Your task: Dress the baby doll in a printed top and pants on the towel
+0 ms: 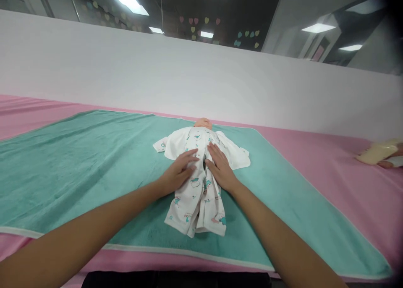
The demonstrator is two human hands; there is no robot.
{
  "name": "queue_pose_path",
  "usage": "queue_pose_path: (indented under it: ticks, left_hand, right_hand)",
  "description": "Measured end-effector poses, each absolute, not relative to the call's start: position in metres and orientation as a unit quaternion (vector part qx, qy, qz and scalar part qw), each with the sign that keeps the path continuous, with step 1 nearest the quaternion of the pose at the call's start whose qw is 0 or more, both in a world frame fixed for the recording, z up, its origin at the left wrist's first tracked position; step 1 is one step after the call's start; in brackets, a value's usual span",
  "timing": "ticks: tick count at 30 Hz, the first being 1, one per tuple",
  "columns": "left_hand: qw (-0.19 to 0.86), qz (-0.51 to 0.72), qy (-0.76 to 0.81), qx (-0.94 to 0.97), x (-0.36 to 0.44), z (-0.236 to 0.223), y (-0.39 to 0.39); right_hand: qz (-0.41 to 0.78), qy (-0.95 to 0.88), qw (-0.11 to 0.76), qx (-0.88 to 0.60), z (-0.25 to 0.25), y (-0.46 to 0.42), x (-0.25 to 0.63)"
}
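A baby doll [203, 122] lies on its back on a teal blanket [119, 166], its head toward the wall. It wears a white printed romper [189, 208] with small figures on it, and a plain white bib or cape [179, 141] spreads over its shoulders. My left hand [179, 172] rests on the left side of the romper, fingers apart. On the other side my right hand [223, 170] lies with its fingers stretched along the front opening, where a dark gap shows. Both hands touch the cloth without gripping it. The romper's legs point toward me.
Pink cloth [302, 166] covers the table under the blanket. A low white wall [189, 78] runs behind, topped by glass with heart stickers. At the far right edge is a pale yellow object [378, 151], partly cut off and blurred, beside what may be a hand.
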State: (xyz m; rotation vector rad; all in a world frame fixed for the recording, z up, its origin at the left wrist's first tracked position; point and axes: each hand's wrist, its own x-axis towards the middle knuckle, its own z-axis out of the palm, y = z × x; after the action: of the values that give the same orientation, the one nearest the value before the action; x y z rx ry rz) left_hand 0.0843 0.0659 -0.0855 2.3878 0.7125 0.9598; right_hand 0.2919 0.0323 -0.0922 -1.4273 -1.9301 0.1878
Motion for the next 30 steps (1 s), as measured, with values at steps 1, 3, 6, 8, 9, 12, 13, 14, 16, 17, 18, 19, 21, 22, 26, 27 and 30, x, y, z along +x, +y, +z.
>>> queue_pose_path:
  ticks: [1, 3, 6, 8, 9, 12, 13, 14, 16, 17, 18, 19, 21, 22, 26, 27, 30]
  left_hand:
    - [0.224, 0.376, 0.289, 0.851, 0.081, -0.087, 0.076]
    - [0.191, 0.384, 0.361, 0.828, 0.073, -0.093, 0.098]
    - [0.126, 0.308, 0.472, 0.817, 0.056, -0.102, 0.127]
    - [0.103, 0.273, 0.52, 0.803, 0.046, -0.106, 0.14]
    - [0.097, 0.271, 0.535, 0.794, 0.044, -0.106, 0.144]
    - [0.102, 0.302, 0.574, 0.754, 0.043, -0.104, 0.151]
    - [0.108, 0.308, 0.588, 0.74, 0.044, -0.103, 0.154]
    - [0.114, 0.306, 0.599, 0.731, 0.046, -0.102, 0.156]
    - [0.123, 0.279, 0.615, 0.728, 0.051, -0.099, 0.162]
    - [0.127, 0.262, 0.623, 0.726, 0.054, -0.097, 0.165]
    - [0.132, 0.248, 0.631, 0.723, 0.056, -0.096, 0.167]
    - [0.136, 0.24, 0.641, 0.716, 0.058, -0.095, 0.169]
    - [0.139, 0.247, 0.656, 0.7, 0.062, -0.092, 0.171]
    - [0.138, 0.258, 0.657, 0.694, 0.063, -0.091, 0.17]
    - [0.16, 0.337, 0.626, 0.685, 0.066, -0.087, 0.16]
    - [0.192, 0.367, 0.606, 0.679, 0.067, -0.086, 0.157]
    - [0.278, 0.394, 0.554, 0.679, 0.072, -0.084, 0.15]
  right_hand:
    - [0.069, -0.734, 0.367, -0.567, -0.095, 0.037, 0.299]
    - [0.065, -0.699, 0.376, -0.604, -0.101, 0.044, 0.314]
    - [0.06, -0.676, 0.309, -0.666, -0.109, 0.049, 0.332]
    - [0.039, -0.693, 0.244, -0.677, -0.112, 0.047, 0.336]
    - [0.023, -0.711, 0.221, -0.667, -0.112, 0.046, 0.336]
    - [-0.006, -0.764, 0.195, -0.615, -0.108, 0.042, 0.33]
    - [-0.005, -0.77, 0.196, -0.607, -0.106, 0.042, 0.328]
    - [-0.003, -0.77, 0.202, -0.606, -0.104, 0.042, 0.326]
    - [-0.003, -0.755, 0.221, -0.617, -0.102, 0.044, 0.325]
    - [-0.006, -0.748, 0.23, -0.622, -0.101, 0.046, 0.325]
    - [-0.01, -0.744, 0.234, -0.626, -0.101, 0.047, 0.325]
    - [-0.013, -0.742, 0.236, -0.628, -0.101, 0.049, 0.326]
    - [-0.015, -0.74, 0.245, -0.626, -0.102, 0.05, 0.327]
    - [-0.01, -0.74, 0.257, -0.622, -0.103, 0.05, 0.327]
    - [0.071, -0.736, 0.337, -0.583, -0.103, 0.047, 0.33]
    - [0.1, -0.737, 0.351, -0.569, -0.103, 0.046, 0.332]
    - [0.17, -0.729, 0.377, -0.545, -0.103, 0.047, 0.337]
